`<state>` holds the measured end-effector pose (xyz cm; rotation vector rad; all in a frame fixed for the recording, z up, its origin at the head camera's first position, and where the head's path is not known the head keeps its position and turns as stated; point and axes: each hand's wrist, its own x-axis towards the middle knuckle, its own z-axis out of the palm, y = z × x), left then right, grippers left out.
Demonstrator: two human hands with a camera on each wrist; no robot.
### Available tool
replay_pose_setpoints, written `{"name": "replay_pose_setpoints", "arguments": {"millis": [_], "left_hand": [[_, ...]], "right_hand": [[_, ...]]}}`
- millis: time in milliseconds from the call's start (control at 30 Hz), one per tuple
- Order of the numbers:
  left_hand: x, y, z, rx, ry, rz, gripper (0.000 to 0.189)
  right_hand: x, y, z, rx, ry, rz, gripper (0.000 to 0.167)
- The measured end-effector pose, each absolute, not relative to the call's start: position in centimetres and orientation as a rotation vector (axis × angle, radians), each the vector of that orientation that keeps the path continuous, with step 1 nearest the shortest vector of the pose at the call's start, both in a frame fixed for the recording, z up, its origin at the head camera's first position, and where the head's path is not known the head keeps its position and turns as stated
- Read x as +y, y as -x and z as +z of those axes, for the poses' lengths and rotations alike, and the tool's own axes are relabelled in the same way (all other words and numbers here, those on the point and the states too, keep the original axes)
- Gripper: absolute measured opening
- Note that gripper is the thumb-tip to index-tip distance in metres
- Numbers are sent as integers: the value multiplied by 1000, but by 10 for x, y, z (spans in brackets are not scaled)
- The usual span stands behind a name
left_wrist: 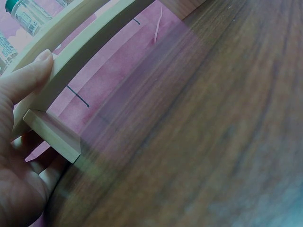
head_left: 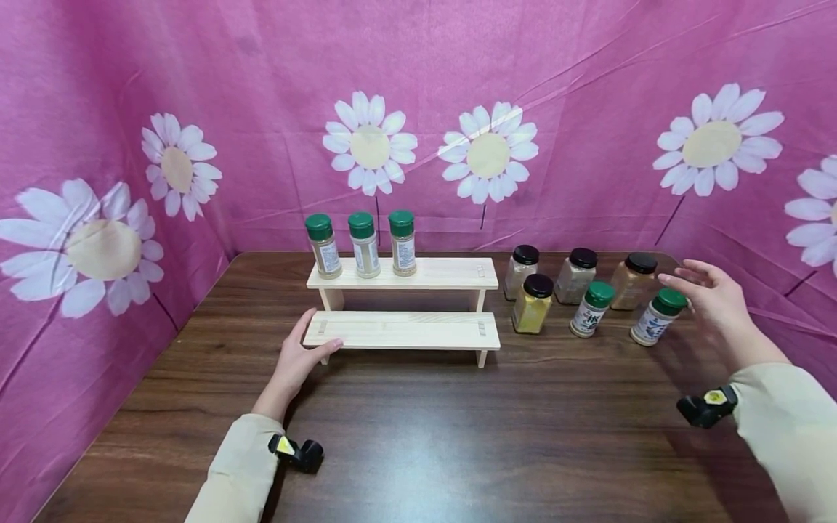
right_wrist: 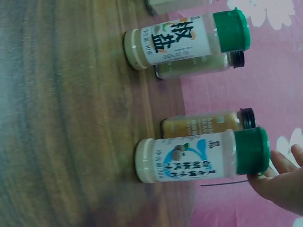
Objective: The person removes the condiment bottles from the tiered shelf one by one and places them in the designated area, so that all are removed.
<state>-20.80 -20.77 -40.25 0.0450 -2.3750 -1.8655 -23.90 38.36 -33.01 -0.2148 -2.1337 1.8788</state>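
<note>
While gripping the pale wooden two-step rack (head_left: 402, 329) with the left hand (head_left: 296, 363), holding the nearer right hand (head_left: 722, 309) unclenched. Facing the upright, green-capped cylindrical bottle (head_left: 651, 324) just leftward.

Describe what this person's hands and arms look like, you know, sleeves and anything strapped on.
The left sleeve and right sleeve are long, plain and cream. At each cuff sits a small black device, one left and one right, with a yellow marking. The left hand and right hand are ungloved. No cables show.
</note>
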Motion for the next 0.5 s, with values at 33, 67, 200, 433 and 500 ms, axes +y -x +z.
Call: {"name": "replay_pose_setpoints", "arguments": {"millis": [33, 67, 200, 433, 500], "left_hand": [[-207, 207, -401, -2377, -47, -1867, 80], [-206, 206, -398, -2377, -49, -1871, 80], [-203, 201, -389, -2378, -46, -1878, 79], [-206, 205, -396, -2382, -46, -1870, 79], [-207, 207, -400, -2385, -41, -1853, 80]], "right_hand": [[379, 236, -324, -2189, 210, 1817, 43], [374, 234, -320, -2237, 226, 1749, 40], [362, 228, -304, -2390, 263, 1571, 33], [356, 232, -291, -2419, 260, 1510, 44], [354, 234, -287, -2407, 253, 1533, 51]]}}
